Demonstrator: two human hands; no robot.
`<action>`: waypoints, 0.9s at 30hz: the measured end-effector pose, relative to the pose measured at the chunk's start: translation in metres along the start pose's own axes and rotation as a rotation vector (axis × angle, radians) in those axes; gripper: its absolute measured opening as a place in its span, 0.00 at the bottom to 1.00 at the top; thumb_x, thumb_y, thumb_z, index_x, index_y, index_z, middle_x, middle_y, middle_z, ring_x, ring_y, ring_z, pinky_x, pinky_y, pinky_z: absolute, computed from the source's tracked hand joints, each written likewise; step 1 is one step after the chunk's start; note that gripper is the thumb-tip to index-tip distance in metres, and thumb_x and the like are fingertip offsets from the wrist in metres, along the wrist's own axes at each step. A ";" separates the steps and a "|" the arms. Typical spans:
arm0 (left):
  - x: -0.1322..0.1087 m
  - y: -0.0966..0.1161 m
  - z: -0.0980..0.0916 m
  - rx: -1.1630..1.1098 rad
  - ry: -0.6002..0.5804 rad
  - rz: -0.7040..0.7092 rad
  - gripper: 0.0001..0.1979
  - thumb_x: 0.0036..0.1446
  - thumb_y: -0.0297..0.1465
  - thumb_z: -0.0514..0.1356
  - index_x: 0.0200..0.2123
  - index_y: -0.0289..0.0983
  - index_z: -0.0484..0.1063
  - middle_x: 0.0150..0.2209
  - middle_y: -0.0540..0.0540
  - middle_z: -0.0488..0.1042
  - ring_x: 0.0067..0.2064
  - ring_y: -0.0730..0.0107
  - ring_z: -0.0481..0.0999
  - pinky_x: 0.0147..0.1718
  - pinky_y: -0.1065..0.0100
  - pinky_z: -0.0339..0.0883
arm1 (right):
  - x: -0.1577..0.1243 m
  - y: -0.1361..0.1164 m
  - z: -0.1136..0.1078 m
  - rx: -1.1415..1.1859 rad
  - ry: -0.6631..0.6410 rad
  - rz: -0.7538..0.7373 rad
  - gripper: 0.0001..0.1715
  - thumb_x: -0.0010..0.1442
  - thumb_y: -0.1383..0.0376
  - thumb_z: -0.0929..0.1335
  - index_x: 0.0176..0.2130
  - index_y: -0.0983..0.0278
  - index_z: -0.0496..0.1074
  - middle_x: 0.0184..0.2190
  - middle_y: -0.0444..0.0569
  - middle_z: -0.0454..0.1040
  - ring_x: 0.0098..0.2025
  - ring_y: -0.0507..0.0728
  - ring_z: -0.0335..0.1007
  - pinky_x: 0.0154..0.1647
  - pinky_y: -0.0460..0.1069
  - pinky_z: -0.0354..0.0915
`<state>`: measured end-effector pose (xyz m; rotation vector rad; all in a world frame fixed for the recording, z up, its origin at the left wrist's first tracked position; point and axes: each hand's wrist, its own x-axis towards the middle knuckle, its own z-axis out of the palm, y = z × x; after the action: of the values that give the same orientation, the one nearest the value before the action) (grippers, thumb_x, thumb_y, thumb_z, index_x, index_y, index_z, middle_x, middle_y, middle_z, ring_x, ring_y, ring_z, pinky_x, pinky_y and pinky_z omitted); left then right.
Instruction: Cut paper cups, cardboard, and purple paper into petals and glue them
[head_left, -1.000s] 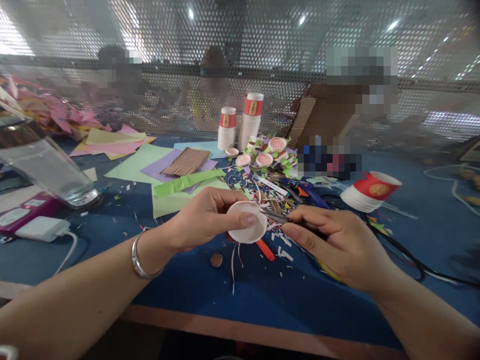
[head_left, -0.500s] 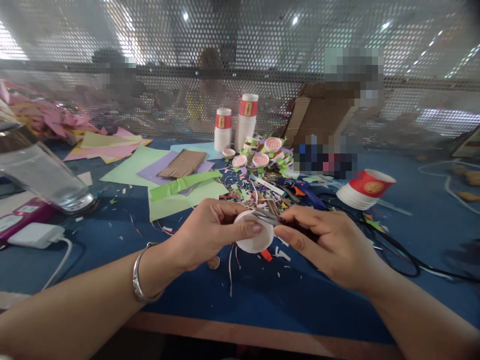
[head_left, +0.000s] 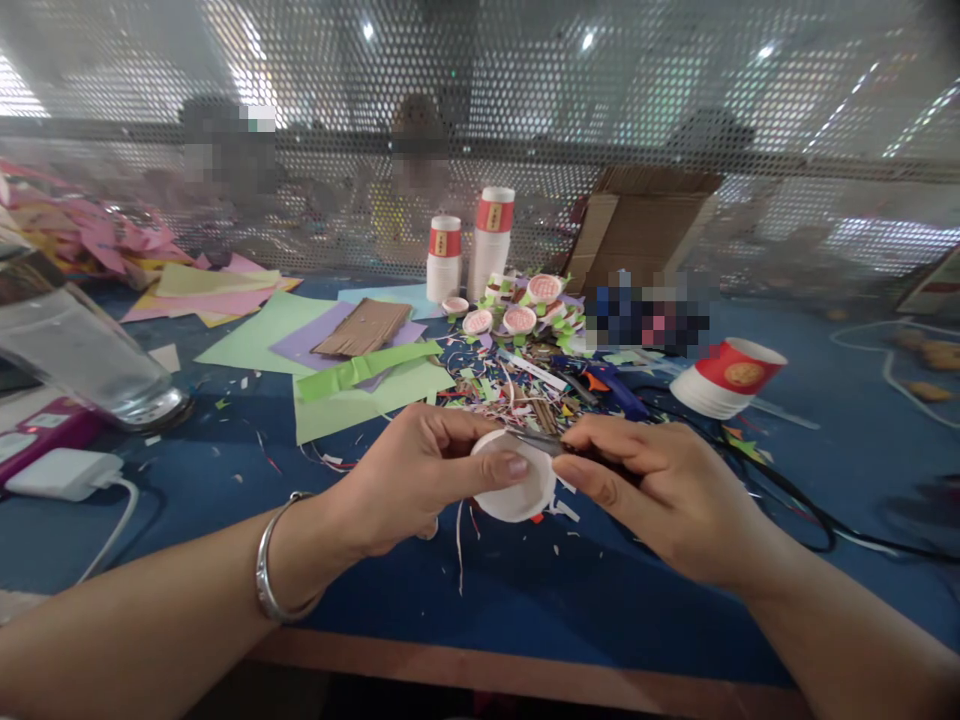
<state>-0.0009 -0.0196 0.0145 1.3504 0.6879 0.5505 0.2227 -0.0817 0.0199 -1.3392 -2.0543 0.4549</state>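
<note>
My left hand pinches a round white paper disc, thumb on its face and fingers behind. It looks like the bottom of a paper cup. My right hand is closed on a pair of scissors; the blades lie at the disc's upper edge, and the handles are mostly hidden in the fingers. Behind the hands is a heap of paper scraps. Several small round pieces with red print and green paper bits sit in a pile further back.
Stacked paper cups stand at the back. A red and white cup leans at right near a black cable. Coloured paper sheets and cardboard lie left of centre. A glass of water and white charger are far left.
The white disc has turned and dropped slightly, and more of its face shows. The scissor blades look closer together at its upper edge. Both hands stay in nearly the same place.
</note>
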 end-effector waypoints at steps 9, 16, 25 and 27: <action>0.004 -0.001 -0.007 -0.034 -0.029 -0.016 0.14 0.56 0.40 0.70 0.36 0.34 0.83 0.27 0.47 0.77 0.25 0.78 0.71 0.19 0.80 0.63 | 0.004 0.004 -0.005 -0.027 -0.008 -0.042 0.20 0.71 0.55 0.65 0.31 0.63 0.71 0.21 0.39 0.63 0.22 0.47 0.57 0.23 0.45 0.53; 0.006 -0.006 -0.008 0.020 -0.025 0.033 0.15 0.58 0.41 0.69 0.38 0.34 0.83 0.28 0.46 0.78 0.26 0.77 0.72 0.24 0.78 0.67 | 0.003 0.005 -0.004 -0.037 -0.029 -0.047 0.18 0.71 0.56 0.65 0.32 0.62 0.70 0.22 0.39 0.64 0.23 0.47 0.58 0.24 0.45 0.54; 0.002 -0.001 -0.008 0.027 -0.037 -0.078 0.17 0.56 0.45 0.69 0.37 0.35 0.81 0.26 0.47 0.76 0.22 0.75 0.70 0.11 0.80 0.55 | 0.003 0.004 -0.005 -0.012 -0.047 -0.047 0.20 0.72 0.55 0.65 0.31 0.63 0.71 0.22 0.38 0.62 0.23 0.47 0.57 0.24 0.45 0.54; 0.003 0.002 -0.006 -0.077 -0.056 -0.122 0.16 0.55 0.42 0.69 0.37 0.34 0.80 0.27 0.45 0.77 0.24 0.72 0.75 0.11 0.80 0.55 | 0.004 0.005 -0.006 -0.015 -0.046 -0.048 0.20 0.72 0.55 0.65 0.31 0.63 0.70 0.21 0.38 0.62 0.22 0.47 0.56 0.23 0.45 0.53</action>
<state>-0.0031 -0.0131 0.0155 1.2388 0.6918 0.4354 0.2287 -0.0762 0.0227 -1.2966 -2.1263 0.4540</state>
